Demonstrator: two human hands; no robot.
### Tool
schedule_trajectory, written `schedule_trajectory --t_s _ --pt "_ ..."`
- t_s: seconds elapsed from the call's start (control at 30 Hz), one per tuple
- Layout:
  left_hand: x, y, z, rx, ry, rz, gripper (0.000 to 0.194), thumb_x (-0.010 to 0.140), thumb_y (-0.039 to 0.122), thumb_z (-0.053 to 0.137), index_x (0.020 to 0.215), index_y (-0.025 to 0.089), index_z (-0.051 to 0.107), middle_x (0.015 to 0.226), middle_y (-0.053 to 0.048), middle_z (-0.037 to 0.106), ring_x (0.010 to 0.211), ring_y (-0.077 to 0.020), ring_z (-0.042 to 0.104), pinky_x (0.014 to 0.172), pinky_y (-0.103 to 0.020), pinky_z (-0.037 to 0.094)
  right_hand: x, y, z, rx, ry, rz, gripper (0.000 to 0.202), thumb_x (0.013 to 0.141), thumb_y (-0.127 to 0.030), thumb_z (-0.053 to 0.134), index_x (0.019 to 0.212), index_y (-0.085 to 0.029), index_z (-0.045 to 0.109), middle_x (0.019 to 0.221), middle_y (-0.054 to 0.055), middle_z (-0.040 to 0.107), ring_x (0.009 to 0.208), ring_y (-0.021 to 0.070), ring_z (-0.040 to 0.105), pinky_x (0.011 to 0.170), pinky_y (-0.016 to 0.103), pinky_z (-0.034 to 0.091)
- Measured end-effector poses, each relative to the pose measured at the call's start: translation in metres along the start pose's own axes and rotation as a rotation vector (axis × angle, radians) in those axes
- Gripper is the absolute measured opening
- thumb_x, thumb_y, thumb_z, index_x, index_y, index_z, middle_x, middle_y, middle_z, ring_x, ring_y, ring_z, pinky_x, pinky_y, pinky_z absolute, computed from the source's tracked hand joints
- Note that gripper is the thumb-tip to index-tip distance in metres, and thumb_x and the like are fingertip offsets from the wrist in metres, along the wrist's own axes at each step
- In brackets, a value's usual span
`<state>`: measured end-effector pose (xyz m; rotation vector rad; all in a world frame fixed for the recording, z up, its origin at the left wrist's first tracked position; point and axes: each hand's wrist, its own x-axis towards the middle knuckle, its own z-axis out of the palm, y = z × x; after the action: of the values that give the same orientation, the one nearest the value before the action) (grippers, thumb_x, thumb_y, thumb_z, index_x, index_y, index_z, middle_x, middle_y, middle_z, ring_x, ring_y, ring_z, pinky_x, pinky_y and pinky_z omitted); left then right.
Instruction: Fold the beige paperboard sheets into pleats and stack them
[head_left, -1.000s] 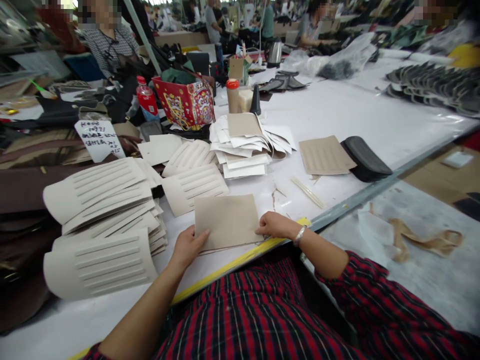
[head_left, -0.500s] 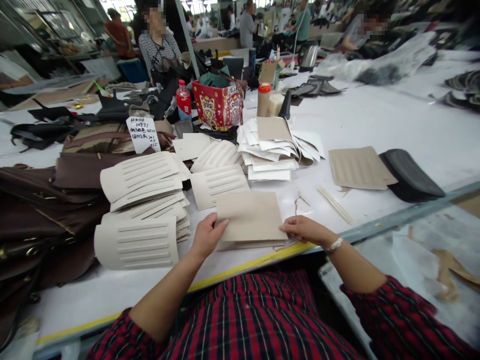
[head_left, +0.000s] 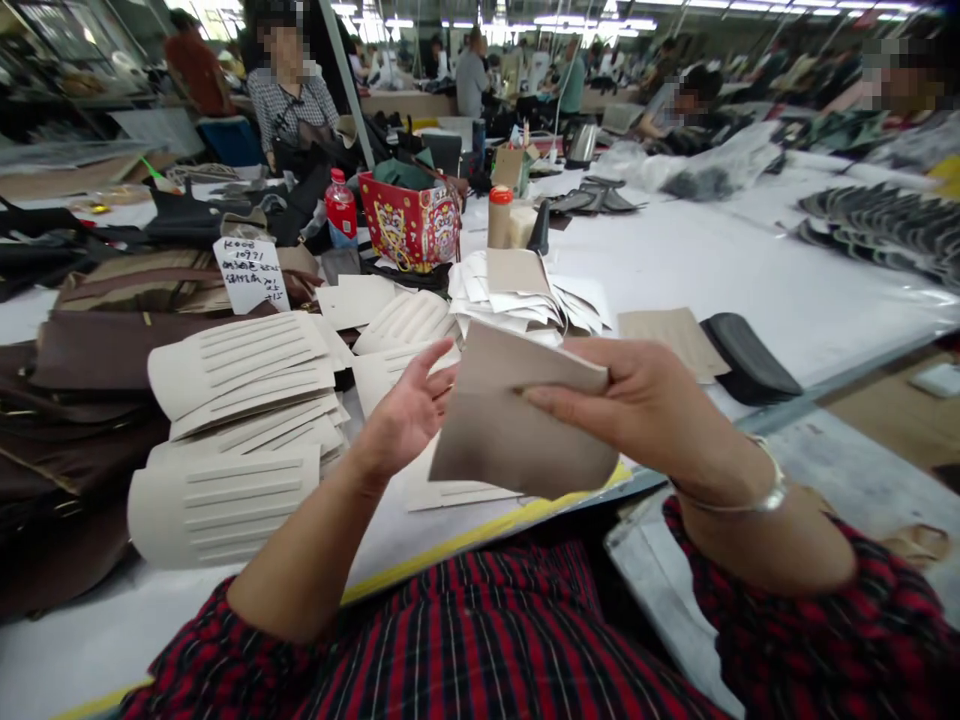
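My right hand [head_left: 637, 405] grips a beige panel [head_left: 517, 420] between thumb and fingers at its right side, holding it up and tilted above the table's front edge. My left hand [head_left: 405, 410] is open beside the panel's left edge, palm turned up and fingers apart. Under the raised panel, another pale sheet [head_left: 457, 494] lies on the table, partly covered from view. Left of my left hand stand piles of cream panels with raised ribs [head_left: 232, 500]. Behind the held panel is a stack of white and beige pieces [head_left: 517, 275].
Brown leather bags [head_left: 67, 450] fill the left side. A red bottle [head_left: 341, 210], a red patterned box [head_left: 409, 220] and an orange-capped jar [head_left: 499, 215] stand behind. To the right lie a beige panel [head_left: 667, 335] and black pieces [head_left: 750, 360]. Several people are farther back.
My right hand has lifted the beige panel off the table towards the camera. My left hand has let go of it and opened. The view has shifted to the right.
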<state>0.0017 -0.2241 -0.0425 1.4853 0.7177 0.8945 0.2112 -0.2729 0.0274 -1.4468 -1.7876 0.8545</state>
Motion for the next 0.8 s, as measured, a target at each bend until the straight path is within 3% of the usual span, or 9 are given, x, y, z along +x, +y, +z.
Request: schedule_trajectory --t_s 0.1,0.17,0.23,0.3,0.37,0.5,0.57,0.67,0.8 --pt "-0.033 -0.056 -0.012 -0.302 0.037 -0.181 0.097 0.047 0.09 0.029 0.1 0.015 0.061 0.095 -0.013 0.064 0.106 -0.0316 0.051 0.081 -0.04 0.045 0.012 0.026 0.019 0.423 0.153 0.09 0.039 0.074 -0.051 0.054 0.096 -0.019 0.059 0.084 0.003 0.064 0.077 0.0176 0.06 0.063 0.027 0.048" --pt "-0.059 -0.084 -0.013 -0.382 0.07 -0.283 0.098 0.039 0.091 0.035 0.097 0.016 0.062 0.093 -0.013 0.065 0.107 -0.0327 0.051 0.083 -0.041 0.044 0.018 0.049 0.042 0.587 0.207 0.175 0.042 0.075 -0.05 0.052 0.1 -0.017 0.057 0.088 0.005 0.065 0.078 0.0174 0.06 0.063 0.026 0.049" --pt "-0.075 -0.097 -0.009 -0.402 0.064 -0.378 0.09 0.039 0.083 0.051 0.097 0.016 0.062 0.095 -0.013 0.066 0.105 -0.0333 0.053 0.084 -0.041 0.045 0.019 0.072 0.064 0.632 0.213 0.275 0.042 0.077 -0.049 0.049 0.103 -0.015 0.055 0.092 0.007 0.065 0.082 0.0177 0.06 0.067 0.025 0.049" --pt "-0.077 -0.096 -0.005 -0.339 0.097 -0.464 0.073 0.05 0.066 0.066 0.102 0.015 0.06 0.098 -0.012 0.065 0.099 -0.0311 0.057 0.083 -0.041 0.046 0.015 0.09 0.079 0.557 0.184 0.347 0.04 0.081 -0.047 0.043 0.101 -0.014 0.055 0.093 0.007 0.065 0.084 0.0178 0.06 0.068 0.024 0.048" --pt "-0.069 -0.09 -0.004 -0.175 0.192 -0.51 0.057 0.06 0.05 0.069 0.104 0.014 0.059 0.099 -0.01 0.066 0.094 -0.0273 0.06 0.083 -0.038 0.047 0.008 0.103 0.082 0.403 0.087 0.343 0.035 0.08 -0.044 0.044 0.096 -0.015 0.057 0.093 0.006 0.065 0.084 0.0176 0.059 0.068 0.023 0.048" --pt "-0.048 -0.082 -0.012 0.146 0.281 -0.501 0.045 0.063 0.042 0.068 0.097 0.013 0.062 0.095 -0.008 0.067 0.088 -0.0246 0.062 0.077 -0.032 0.05 -0.004 0.126 0.071 0.135 -0.382 0.335 0.016 0.071 -0.029 0.058 0.077 -0.014 0.058 0.072 0.004 0.064 0.067 0.0156 0.06 0.058 0.022 0.047" --pt "-0.044 -0.082 -0.017 0.184 0.254 -0.52 0.047 0.062 0.04 0.069 0.099 0.013 0.061 0.092 -0.007 0.068 0.082 -0.0239 0.063 0.067 -0.031 0.052 -0.006 0.136 0.068 0.041 -0.512 0.392 0.013 0.072 -0.026 0.056 0.071 -0.013 0.056 0.062 0.003 0.061 0.057 0.0146 0.059 0.051 0.021 0.046" --pt "-0.044 -0.086 -0.021 0.233 0.227 -0.542 0.046 0.064 0.038 0.068 0.102 0.014 0.058 0.09 -0.006 0.068 0.078 -0.0226 0.064 0.061 -0.029 0.052 -0.006 0.149 0.071 -0.024 -0.523 0.5 0.016 0.079 -0.03 0.047 0.076 -0.014 0.051 0.057 0.003 0.059 0.05 0.0146 0.058 0.046 0.023 0.046" --pt "-0.049 -0.092 -0.021 0.364 0.24 -0.508 0.045 0.066 0.036 0.066 0.105 0.015 0.057 0.098 -0.006 0.066 0.086 -0.0227 0.062 0.073 -0.033 0.051 -0.005 0.156 0.075 0.045 -0.547 0.523 0.017 0.08 -0.029 0.046 0.089 -0.016 0.043 0.064 0.002 0.06 0.048 0.0125 0.056 0.045 0.023 0.045"
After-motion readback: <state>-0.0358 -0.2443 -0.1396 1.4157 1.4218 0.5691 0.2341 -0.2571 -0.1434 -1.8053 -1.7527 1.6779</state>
